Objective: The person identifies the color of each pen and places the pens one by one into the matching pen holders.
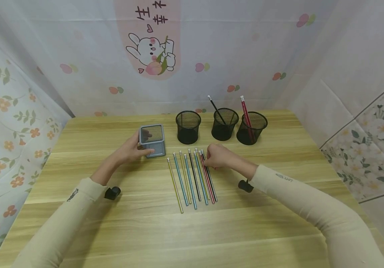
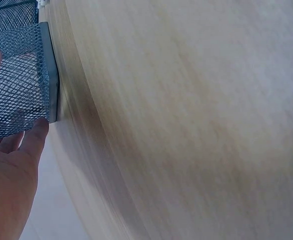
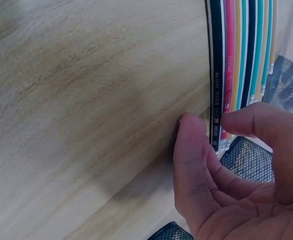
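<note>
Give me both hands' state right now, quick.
Left hand: holding the gray mesh pen holder.
Right hand: fingertips at a black pencil; grip unclear.

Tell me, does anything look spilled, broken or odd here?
Nothing looks spilled or broken. The pencils lie in a row with slightly uneven ends, hardly odd. One curiosity is the rabbit printed on the backdrop: it appears sideways, ears pointing left.

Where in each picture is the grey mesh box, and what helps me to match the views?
Head: the grey mesh box, in the left hand, left of the black cups.
Left wrist: upper left.
Right wrist: right edge, beside the pencils, partly visible.
Shared landmark: the wooden table.
</note>
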`<state>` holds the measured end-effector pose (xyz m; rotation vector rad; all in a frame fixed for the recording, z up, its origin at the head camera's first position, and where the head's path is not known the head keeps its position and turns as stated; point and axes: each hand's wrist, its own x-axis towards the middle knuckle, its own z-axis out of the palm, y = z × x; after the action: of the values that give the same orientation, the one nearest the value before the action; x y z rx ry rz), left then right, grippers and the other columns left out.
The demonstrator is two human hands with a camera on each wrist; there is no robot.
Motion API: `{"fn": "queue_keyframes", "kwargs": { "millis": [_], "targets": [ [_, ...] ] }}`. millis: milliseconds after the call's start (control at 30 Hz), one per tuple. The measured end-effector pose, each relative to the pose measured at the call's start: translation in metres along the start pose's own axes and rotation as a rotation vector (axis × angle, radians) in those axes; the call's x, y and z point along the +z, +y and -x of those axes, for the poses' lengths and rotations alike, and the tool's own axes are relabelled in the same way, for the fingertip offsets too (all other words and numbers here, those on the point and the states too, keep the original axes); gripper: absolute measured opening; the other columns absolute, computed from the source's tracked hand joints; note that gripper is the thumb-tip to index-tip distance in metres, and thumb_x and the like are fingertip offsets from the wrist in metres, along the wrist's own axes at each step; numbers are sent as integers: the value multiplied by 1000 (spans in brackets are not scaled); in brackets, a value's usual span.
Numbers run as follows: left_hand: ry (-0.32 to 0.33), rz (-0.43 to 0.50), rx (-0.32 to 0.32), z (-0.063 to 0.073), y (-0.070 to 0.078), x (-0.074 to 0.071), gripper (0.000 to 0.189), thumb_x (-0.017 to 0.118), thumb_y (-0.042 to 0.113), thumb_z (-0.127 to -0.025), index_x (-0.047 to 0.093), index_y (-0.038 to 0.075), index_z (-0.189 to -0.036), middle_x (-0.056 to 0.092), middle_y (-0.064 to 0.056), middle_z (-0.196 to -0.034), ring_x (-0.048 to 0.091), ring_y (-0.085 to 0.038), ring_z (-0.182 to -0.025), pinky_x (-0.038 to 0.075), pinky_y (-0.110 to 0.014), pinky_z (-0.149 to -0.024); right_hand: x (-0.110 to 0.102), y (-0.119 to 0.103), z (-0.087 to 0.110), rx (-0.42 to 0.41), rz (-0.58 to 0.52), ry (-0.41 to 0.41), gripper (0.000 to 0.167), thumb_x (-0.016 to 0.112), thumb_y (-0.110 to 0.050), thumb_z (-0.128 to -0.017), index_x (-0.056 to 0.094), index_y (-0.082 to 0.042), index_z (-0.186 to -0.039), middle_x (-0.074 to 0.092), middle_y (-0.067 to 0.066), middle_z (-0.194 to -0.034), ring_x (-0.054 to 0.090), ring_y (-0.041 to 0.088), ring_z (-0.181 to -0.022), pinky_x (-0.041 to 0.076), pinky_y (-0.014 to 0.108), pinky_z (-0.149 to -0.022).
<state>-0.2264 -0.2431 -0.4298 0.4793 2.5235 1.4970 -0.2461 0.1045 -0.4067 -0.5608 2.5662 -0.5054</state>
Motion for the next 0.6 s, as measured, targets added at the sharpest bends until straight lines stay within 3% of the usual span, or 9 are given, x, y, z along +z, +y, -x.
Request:
{"fn": "queue_keyframes", "kwargs": {
  "millis": [300,600],
  "targets": [
    [-2,10,4,0,-1,0,66,73,5,-96,31,-7,-145,40,-30,-147,36,-44,-139,37,-54,-112,-4,-2,0,27,-68,-58,25,72,-17,-95,67,-5,-74,68,7,-67,69,20,-59,59,29,-57],
    [0,-3,5,0,-1,-1,67,74,8,-95,31,-6,-146,41,-30,-147,38,-44,-138,37,-53,-112,-1,-3,-4,38,-27,-36,41,73,-13,-93,58,-8,-55,66,7,-57,68,19,-52,59,28,-58]
  ]
}}
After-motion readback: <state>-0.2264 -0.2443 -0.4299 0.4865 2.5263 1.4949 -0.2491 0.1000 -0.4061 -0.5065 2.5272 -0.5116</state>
